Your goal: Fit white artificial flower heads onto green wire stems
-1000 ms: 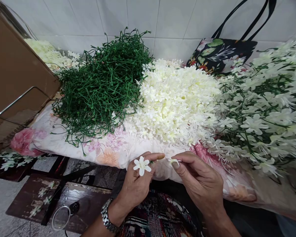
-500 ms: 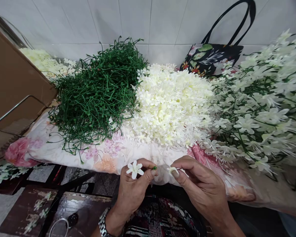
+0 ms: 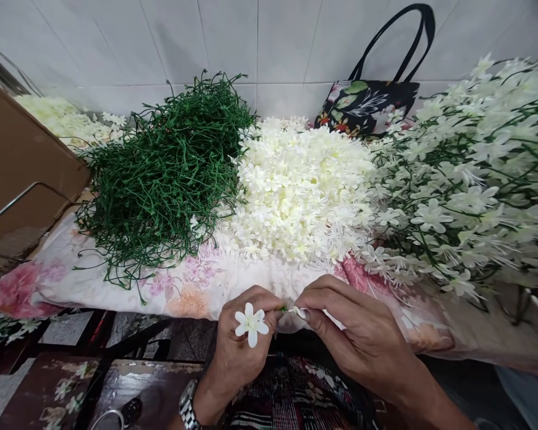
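My left hand [image 3: 246, 340] is closed on a green stem, whose small green tip [image 3: 284, 309] pokes out between thumb and forefinger. An open white flower [image 3: 251, 324] rests over the back of its fingers. My right hand [image 3: 354, 328] pinches a small white blossom [image 3: 299, 312], which meets the green tip between the two hands. Behind them lie a heap of loose white blossoms [image 3: 300, 191] and, to its left, a tangled pile of green stems [image 3: 161, 179].
White flowers on green stems [image 3: 466, 197] are massed at the right. A floral bag [image 3: 367, 107] leans on the tiled wall [image 3: 233, 42]. A cardboard box [image 3: 22, 155] stands at the left on the flowered cloth [image 3: 161, 298]. Below left is a brown stool [image 3: 147, 388].
My right hand has moved left, bringing its white blossom against the green tip in my left hand. The whole view has shifted slightly.
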A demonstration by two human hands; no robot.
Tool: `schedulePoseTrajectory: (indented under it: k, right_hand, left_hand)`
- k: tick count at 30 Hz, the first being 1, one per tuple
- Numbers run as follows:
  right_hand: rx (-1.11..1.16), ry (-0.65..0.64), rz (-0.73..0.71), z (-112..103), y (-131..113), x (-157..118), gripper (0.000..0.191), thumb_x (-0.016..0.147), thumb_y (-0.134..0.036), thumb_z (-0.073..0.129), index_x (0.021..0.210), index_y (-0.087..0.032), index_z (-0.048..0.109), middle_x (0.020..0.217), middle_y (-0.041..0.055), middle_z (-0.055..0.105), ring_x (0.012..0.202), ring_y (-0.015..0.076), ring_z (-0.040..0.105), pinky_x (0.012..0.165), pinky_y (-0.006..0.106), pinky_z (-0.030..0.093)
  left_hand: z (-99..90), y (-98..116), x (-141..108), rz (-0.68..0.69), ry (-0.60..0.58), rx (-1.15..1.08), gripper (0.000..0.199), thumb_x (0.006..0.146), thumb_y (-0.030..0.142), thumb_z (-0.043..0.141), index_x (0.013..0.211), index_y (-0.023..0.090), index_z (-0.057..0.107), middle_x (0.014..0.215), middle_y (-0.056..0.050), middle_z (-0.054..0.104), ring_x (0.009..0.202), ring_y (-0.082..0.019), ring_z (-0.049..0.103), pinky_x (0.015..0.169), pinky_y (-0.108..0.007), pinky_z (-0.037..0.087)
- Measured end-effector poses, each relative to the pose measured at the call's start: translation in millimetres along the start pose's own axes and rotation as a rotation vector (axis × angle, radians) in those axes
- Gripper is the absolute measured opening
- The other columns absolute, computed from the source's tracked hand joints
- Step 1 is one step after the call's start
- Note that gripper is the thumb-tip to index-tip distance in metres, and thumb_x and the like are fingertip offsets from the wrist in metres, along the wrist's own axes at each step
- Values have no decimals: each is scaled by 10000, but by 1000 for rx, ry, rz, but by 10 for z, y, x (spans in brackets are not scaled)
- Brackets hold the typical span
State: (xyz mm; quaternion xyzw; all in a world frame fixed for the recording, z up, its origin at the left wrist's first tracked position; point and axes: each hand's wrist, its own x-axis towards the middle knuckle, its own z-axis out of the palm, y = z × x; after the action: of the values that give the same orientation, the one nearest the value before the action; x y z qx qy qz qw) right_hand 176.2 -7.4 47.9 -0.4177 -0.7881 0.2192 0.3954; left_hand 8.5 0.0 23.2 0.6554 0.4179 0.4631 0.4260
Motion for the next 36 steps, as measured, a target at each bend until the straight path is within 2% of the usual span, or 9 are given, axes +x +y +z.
schedulePoseTrajectory:
  k: [7,13,17,26,31,36]
  right_hand:
    - [-155,-92,-42,7,29,16,230,850,-55,408,808,-168,603,749,58,581,688,143,550,583,251,462]
    - [-184,-133,-36,-6,69,16,243,855,-61,385,787,-166,593,741,60,578,684,142,538,583,253,455]
    - [-158,-106,-24,-3,89,20,207,886,-97,398,852,-149,595,738,51,564,671,135,527,584,249,446]
    - [-187,-63,-61,75,124,18,208,867,-59,406,758,-118,574,696,59,537,658,143,511,562,255,423]
    - [-220,7,-68,150,133,26,198,859,-51,407,763,-123,564,680,49,529,654,144,511,568,258,429]
    - [-198,5,-85,179,131,31,190,848,-26,410,835,-122,573,679,38,524,643,133,502,564,242,426]
  left_hand:
    - [13,0,19,-1,-69,37,201,798,53,484,668,149,603,623,4,517,572,-108,499,534,-212,384]
    - [22,-26,31,-86,-119,15,215,803,61,471,651,154,591,633,12,491,580,-104,477,540,-209,371]
    - [49,-74,24,-51,-82,-27,193,814,85,471,687,159,596,642,14,501,582,-104,479,534,-203,376]
    - [123,-124,22,-2,-2,28,185,756,42,460,658,160,564,587,43,484,530,-80,443,496,-177,350]
    - [142,-130,37,-75,25,13,193,796,98,443,640,159,538,551,48,459,505,-80,414,475,-178,344]
    - [144,-145,43,-54,37,12,192,777,93,425,636,156,539,553,41,469,501,-82,425,469,-178,346]
